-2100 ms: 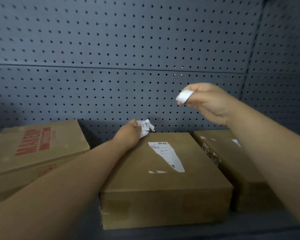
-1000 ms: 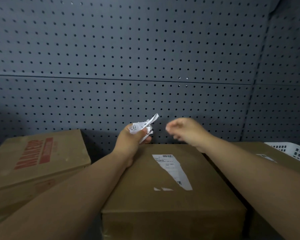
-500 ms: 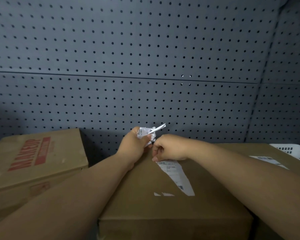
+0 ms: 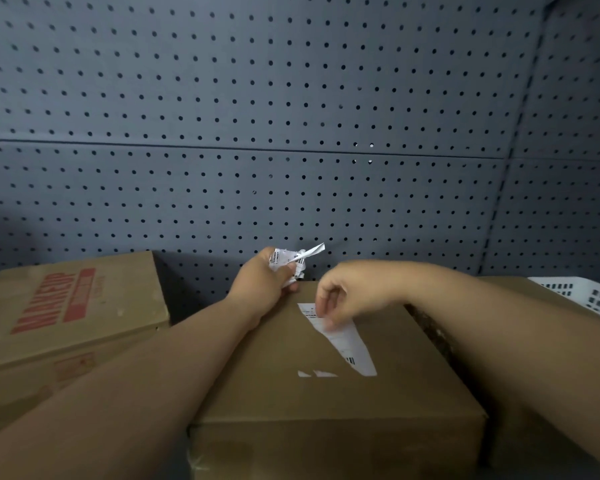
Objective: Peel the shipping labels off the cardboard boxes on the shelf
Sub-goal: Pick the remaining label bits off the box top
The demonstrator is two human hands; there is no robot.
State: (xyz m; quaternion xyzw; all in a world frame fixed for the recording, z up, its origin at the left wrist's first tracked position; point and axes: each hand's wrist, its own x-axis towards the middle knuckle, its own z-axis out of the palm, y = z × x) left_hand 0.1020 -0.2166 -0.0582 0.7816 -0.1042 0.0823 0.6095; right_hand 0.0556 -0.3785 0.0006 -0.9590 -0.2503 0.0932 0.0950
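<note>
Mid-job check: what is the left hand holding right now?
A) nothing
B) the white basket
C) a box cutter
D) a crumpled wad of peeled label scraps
D: the left hand grips a crumpled white wad of label scraps, printed bits showing, above the far edge of the middle box.

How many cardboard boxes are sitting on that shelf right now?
3. A box with red print at the left, a labelled box in the middle, and a third box at the right, mostly covered. More may be hidden.
</note>
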